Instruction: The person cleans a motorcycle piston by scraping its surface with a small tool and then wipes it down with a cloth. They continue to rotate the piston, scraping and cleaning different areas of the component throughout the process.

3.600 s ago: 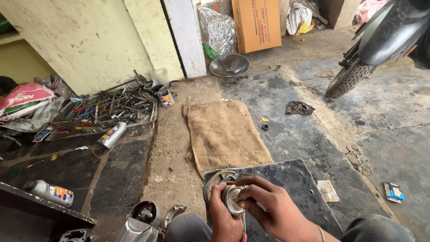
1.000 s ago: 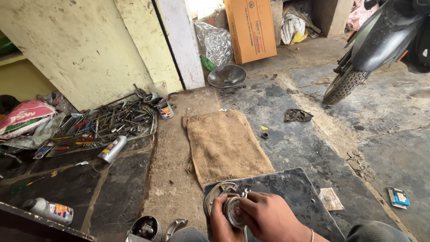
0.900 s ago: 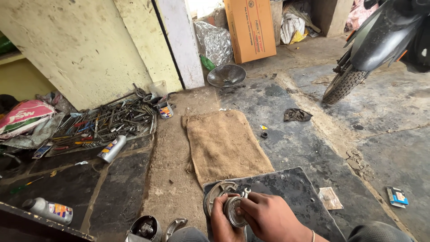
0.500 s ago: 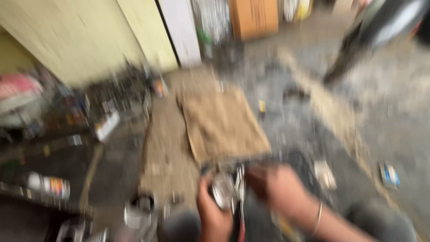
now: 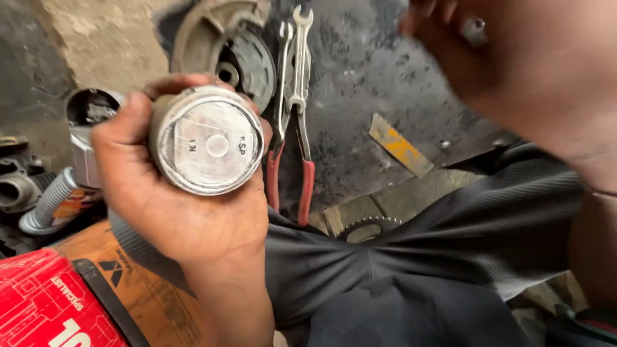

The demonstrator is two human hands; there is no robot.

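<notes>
Dirty floor (image 5: 385, 83), red-handled pliers (image 5: 290, 128) lying there; left hand (image 5: 173, 193) clamped around piston (image 5: 209, 141); right hand (image 5: 533, 71) blurred, grip unclear.

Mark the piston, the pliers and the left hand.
piston (image 5: 209, 142): head view, flat crown face.
pliers (image 5: 290, 168): head view, between the red handles' upper ends.
left hand (image 5: 173, 215): head view, palm below the piston.

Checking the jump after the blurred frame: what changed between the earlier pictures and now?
The round silver metal piston, earlier gripped by both hands low over the dark mat, is now lifted close to the camera in the left hand alone. The right hand has let go and sits raised and blurred at upper right. The view has dropped to close range. The red-handled pliers and round metal cover remain on the floor.
</notes>
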